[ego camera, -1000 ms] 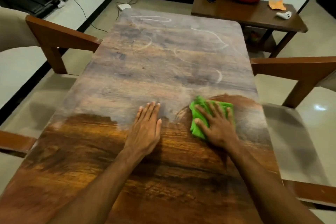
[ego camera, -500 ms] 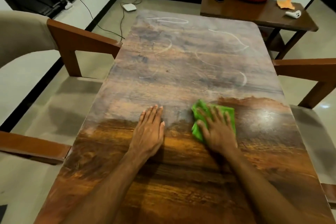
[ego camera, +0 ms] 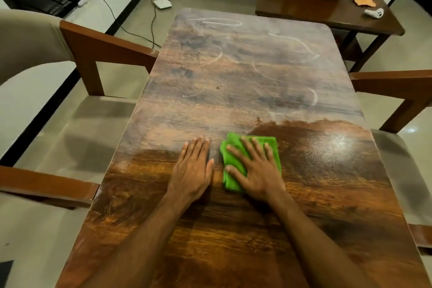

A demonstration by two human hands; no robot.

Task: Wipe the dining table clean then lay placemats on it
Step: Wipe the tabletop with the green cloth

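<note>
right now your right hand (ego camera: 257, 170) lies flat with fingers spread, pressing a folded green cloth (ego camera: 252, 159) onto the wooden dining table (ego camera: 233, 77) near its middle. your left hand (ego camera: 192, 170) rests palm down with straight fingers on the bare wood just left of the cloth, holding nothing. the near part of the tabletop looks dark and glossy, the far part dull and hazy with pale curved streaks (ego camera: 294, 42). wooden armchairs (ego camera: 105, 54) stand on both sides. no placemats are in view.
</note>
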